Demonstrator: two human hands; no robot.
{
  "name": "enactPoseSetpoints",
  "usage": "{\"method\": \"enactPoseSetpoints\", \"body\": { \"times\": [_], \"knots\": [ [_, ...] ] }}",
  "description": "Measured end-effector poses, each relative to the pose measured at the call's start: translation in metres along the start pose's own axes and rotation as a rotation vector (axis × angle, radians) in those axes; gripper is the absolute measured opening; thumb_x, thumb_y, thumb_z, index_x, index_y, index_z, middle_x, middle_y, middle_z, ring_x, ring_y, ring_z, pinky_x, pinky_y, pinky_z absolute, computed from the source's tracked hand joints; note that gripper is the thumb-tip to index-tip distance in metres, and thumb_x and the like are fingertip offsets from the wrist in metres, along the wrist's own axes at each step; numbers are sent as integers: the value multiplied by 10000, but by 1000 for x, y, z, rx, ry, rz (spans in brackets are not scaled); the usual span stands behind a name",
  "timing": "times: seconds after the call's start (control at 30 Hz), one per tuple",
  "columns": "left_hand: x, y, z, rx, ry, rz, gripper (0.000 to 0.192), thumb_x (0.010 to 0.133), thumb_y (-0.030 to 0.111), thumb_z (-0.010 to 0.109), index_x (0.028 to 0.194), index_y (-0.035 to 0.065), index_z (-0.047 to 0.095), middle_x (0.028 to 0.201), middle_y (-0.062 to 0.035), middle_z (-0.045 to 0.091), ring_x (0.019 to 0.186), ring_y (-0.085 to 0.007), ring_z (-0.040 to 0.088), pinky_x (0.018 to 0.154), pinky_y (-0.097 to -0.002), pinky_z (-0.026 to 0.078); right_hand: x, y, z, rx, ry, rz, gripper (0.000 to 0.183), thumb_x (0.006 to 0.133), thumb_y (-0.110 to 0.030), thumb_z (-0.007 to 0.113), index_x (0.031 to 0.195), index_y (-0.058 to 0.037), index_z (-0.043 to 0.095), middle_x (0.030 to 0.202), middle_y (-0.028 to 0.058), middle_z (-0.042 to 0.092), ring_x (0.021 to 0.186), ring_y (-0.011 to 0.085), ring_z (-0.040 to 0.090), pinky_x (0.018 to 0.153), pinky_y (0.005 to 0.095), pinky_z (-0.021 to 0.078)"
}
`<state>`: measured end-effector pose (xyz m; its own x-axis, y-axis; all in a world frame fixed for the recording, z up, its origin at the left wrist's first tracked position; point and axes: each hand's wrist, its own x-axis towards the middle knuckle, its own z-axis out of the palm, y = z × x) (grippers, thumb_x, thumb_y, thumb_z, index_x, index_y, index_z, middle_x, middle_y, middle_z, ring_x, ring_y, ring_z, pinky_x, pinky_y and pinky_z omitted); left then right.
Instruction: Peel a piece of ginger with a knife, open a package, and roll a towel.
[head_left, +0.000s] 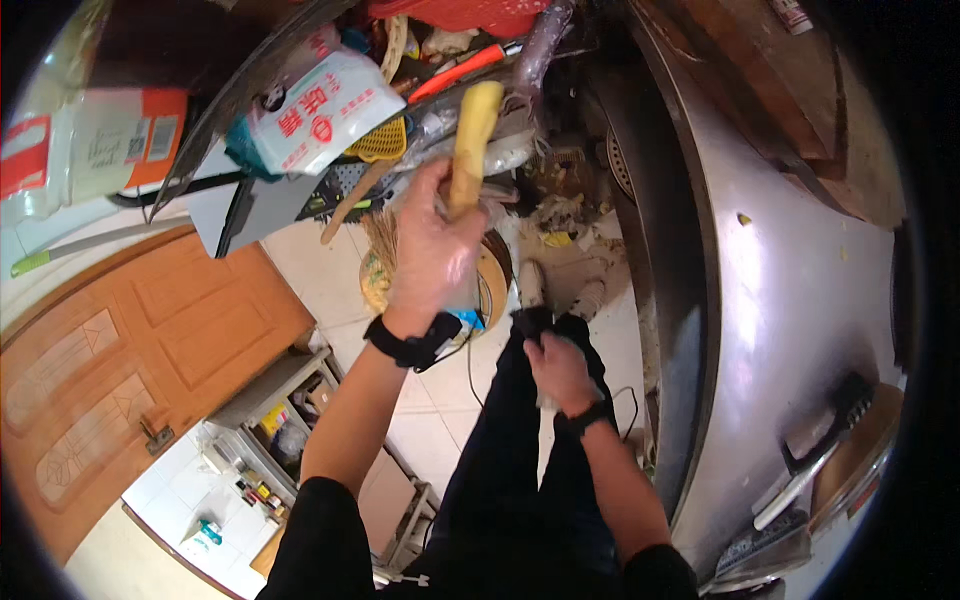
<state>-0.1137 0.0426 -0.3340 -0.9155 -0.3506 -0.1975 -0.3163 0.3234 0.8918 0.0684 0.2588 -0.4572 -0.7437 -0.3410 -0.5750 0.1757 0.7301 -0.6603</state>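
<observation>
My left hand (442, 247) grips the lower end of a long, pale yellow vegetable (477, 124), which looks like a peeled root and points up and away from me. Lower and to the right, my right hand (562, 375) is closed around a dark object (529, 322), whose kind I cannot make out against my black trousers. Below my left hand, a round bin (493, 289) with scraps in it stands on the tiled floor, partly hidden by that hand and wrist.
A white printed bag (330, 112), a yellow plastic basket (381, 141) and an orange-handled tool (457, 73) crowd the shelf ahead. A metal counter (780, 300) runs along my right, with a brush (814, 457) on it. An orange-brown door (202, 315) is at left.
</observation>
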Motion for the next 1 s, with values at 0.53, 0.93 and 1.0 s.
{"method": "enactPoseSetpoints", "body": {
  "times": [0.53, 0.93, 1.0],
  "knots": [
    [61, 39, 10, -182, 289, 33, 519, 797, 43, 692, 1277, -91, 548, 1178, -212, 595, 1090, -298, 594, 966, -398, 466, 4, -6, 9, 68, 56, 51, 335, 975, -329, 601, 885, -7, 617, 800, 234, 660, 801, 429, 660, 721, 504, 536],
    [126, 8, -16, 845, 461, 1214, 311, 921, 128, 669, 1216, 31, 682, 997, -214, 720, 860, -399, 669, 766, -438, 528, -27, 0, -14, 31, 99, 79, 310, 961, -313, 617, 872, -17, 606, 801, 217, 640, 813, 421, 642, 723, 511, 523],
    [141, -13, -17, 934, 476, 1128, 392, 864, 59, 654, 1256, 70, 666, 1043, -207, 712, 919, -384, 668, 779, -476, 512, -30, 4, -13, -43, 155, 120, 324, 961, -338, 614, 888, -22, 612, 821, 210, 653, 829, 417, 651, 740, 510, 529]
  ]
}}
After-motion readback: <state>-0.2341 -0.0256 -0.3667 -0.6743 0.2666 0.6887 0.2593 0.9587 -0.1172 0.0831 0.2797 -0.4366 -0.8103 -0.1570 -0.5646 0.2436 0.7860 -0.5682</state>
